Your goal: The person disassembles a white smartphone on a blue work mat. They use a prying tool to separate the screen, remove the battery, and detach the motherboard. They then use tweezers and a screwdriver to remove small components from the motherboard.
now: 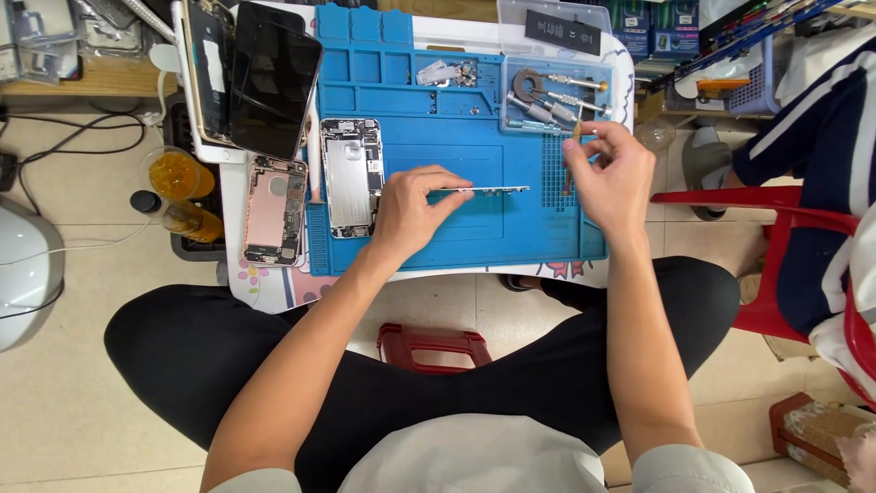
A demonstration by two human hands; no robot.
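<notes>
1. Your left hand [411,210] pinches a thin phone frame [488,191], held on edge over the blue work mat [438,100]
2. Your right hand [610,178] grips a slim screwdriver [572,155] upright, just beside the frame's right end
3. Two opened phone housings [351,176] lie at the mat's left

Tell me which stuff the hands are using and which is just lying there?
In use: left hand holding a thin phone part on edge; right hand holding a small screwdriver; blue repair mat.
Lying about: opened silver phone, pink phone shell, two dark screens.
</notes>
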